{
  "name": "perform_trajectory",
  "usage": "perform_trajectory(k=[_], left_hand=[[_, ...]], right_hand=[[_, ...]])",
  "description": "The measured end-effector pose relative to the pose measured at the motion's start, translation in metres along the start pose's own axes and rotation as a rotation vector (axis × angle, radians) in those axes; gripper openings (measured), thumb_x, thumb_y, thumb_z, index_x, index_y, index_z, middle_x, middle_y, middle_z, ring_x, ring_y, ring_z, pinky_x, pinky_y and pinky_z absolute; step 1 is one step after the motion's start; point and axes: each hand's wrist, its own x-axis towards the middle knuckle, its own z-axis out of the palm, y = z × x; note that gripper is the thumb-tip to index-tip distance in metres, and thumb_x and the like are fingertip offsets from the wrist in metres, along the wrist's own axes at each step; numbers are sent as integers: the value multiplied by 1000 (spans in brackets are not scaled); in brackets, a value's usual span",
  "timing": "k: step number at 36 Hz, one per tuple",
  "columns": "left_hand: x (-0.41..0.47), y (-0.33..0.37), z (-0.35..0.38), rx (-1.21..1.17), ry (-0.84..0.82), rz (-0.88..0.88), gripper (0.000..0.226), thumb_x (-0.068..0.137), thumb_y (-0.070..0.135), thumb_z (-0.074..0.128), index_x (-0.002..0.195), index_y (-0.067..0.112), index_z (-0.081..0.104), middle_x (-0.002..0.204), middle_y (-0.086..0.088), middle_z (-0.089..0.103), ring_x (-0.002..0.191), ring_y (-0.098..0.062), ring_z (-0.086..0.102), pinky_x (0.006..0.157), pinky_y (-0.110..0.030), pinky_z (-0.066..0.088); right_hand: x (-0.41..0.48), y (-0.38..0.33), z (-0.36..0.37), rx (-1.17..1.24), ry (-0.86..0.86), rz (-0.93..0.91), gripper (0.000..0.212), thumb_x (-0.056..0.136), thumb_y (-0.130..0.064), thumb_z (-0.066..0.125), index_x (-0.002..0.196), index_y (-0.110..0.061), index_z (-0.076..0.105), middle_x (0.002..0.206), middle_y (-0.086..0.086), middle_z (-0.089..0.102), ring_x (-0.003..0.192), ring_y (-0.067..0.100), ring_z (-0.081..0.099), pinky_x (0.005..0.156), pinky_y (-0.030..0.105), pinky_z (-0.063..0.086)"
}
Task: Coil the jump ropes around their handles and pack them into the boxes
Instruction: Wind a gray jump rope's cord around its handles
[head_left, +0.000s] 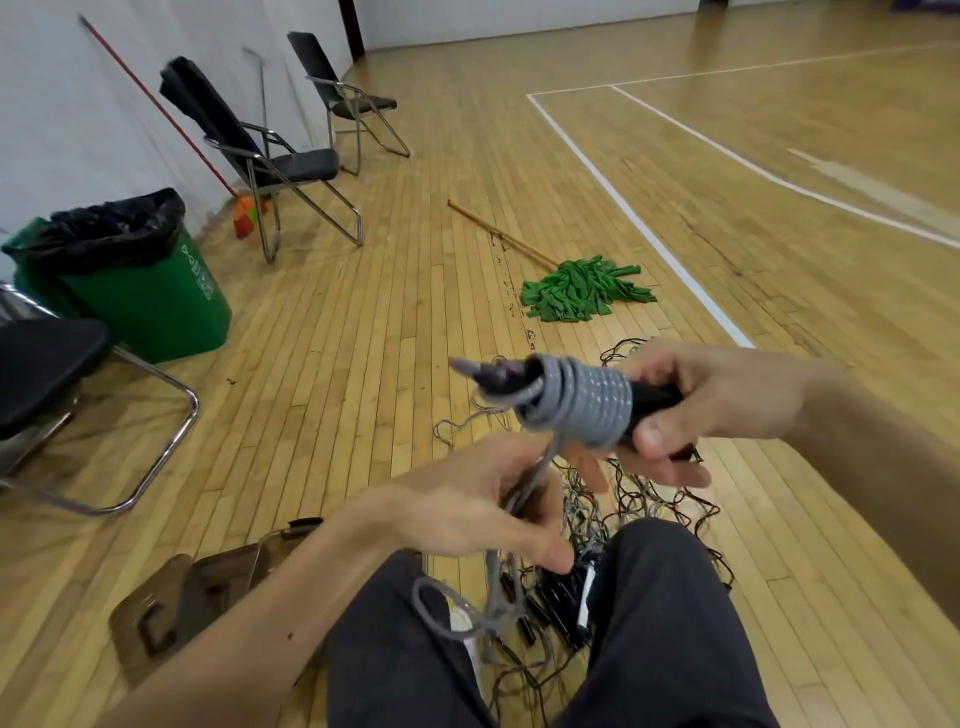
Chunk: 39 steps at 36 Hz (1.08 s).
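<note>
The right hand (727, 405) gripped the black handles (654, 397), fingers curled round them, at mid-frame above the knees. One grey rope (582, 405) lay coiled round them in several turns. The left hand (467, 499) pinched the rope's loose run below the coil. A tangled pile (649, 499) of more ropes lay on the floor between the legs. One brown box (182, 603) lay at lower left. Three chairs (291, 166), one green bin (145, 301) and one mop (582, 291) were present. The bin's white print was unreadable.
</note>
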Motion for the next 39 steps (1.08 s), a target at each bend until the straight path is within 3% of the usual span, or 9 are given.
perform_trajectory(k=[5,9,16,23,29,32,35,39], left_hand=[[6,-9,9,31,221,-42,28,96,16,65,117,30,54,75,-2,53,65,-13,47,62,-31,45],[9,-17,13,-46,327,-90,19,103,19,52,120,27,54,79,5,58,67,-14,54,71,-36,52],[10,-25,23,-173,411,-166,27,107,14,41,132,16,52,82,3,62,68,-14,56,69,-31,52],[11,-30,27,-236,405,-261,30,108,16,42,136,17,49,81,0,57,65,-14,56,66,-33,52],[13,-31,26,-216,407,-298,28,108,18,42,133,17,52,72,4,53,56,-10,51,70,-34,57],[16,-31,24,-138,427,-320,27,108,20,40,132,16,52,68,6,53,53,-10,48,62,-34,54],[15,-27,22,-15,424,-346,26,108,22,40,130,17,53,65,9,55,52,-10,44,54,-29,47],[11,-19,15,125,399,-372,25,107,26,42,123,13,58,65,8,60,48,-9,45,55,-32,45]], right_hand=[[3,5,1,-33,199,35,45,89,-50,70,85,-5,61,73,13,59,52,18,54,53,27,44],[4,7,1,-128,376,97,30,97,-39,63,79,-16,62,71,4,59,54,15,55,53,29,36],[1,19,-6,-196,626,216,24,96,-29,62,86,-6,60,71,4,66,57,20,61,48,22,43],[4,36,-10,-430,730,372,18,98,-25,65,86,-10,65,73,5,72,53,15,63,48,26,47],[8,46,-12,-641,812,449,17,97,-28,66,87,-15,66,72,0,71,51,11,63,47,18,46],[14,52,-12,-786,811,518,18,97,-34,65,91,-18,62,77,0,69,57,13,62,52,27,49],[21,56,-9,-921,760,590,22,97,-38,65,87,-22,54,76,-3,60,60,13,57,51,25,38],[26,56,-3,-1064,715,680,26,97,-42,62,100,-17,55,80,-5,54,66,13,53,52,27,37]])
